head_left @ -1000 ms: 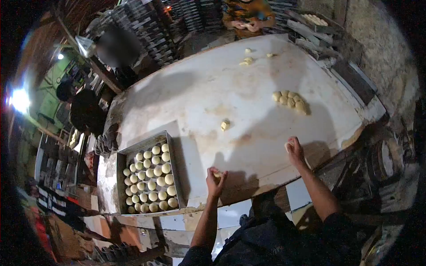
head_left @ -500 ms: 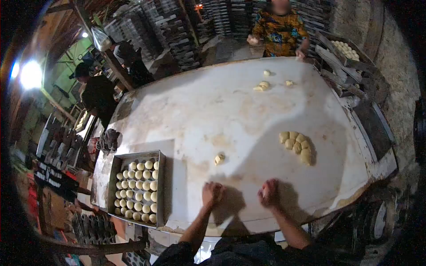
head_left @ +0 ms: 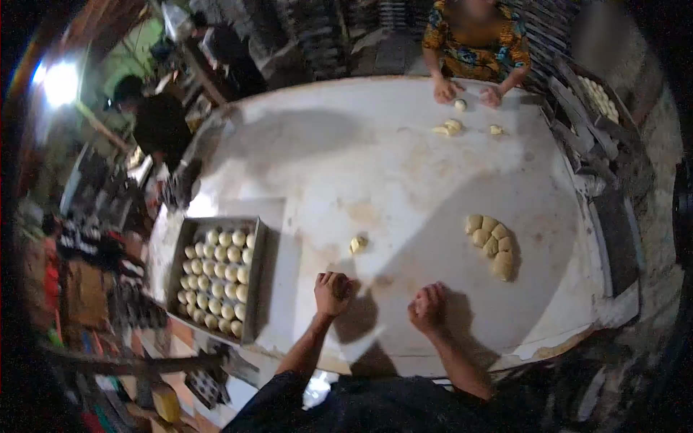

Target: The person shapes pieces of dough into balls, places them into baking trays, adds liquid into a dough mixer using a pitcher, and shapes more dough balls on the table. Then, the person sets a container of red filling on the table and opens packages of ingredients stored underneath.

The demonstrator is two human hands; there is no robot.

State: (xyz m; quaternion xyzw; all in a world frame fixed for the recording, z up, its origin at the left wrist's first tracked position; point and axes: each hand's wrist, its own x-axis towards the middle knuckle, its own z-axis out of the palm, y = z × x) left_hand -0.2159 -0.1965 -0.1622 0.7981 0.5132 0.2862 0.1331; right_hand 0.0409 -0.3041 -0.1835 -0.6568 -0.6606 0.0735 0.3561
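My left hand (head_left: 333,292) rests low over the white tabletop, its fingers curled inward. To its right my right hand (head_left: 429,307) is cupped the same way. Whatever lies under either palm is hidden from view. A small lump of dough (head_left: 358,245) sits just beyond my left hand. Farther right, a curved cluster of dough pieces (head_left: 492,245) lies pressed together on the table. Left of my hands stands a metal tray (head_left: 254,278) holding rows of round dough balls (head_left: 218,289).
Across the table (head_left: 325,166) a person in a patterned top (head_left: 476,43) has both hands near a dough ball (head_left: 460,105), with more dough pieces (head_left: 451,127) in front. Stacked trays (head_left: 588,123) line the right edge. Other people (head_left: 162,123) stand at the left.
The view has shifted and tilted. Both my hands remain curled near the table's front edge. The person opposite has brought both hands down to the table beside a dough ball.
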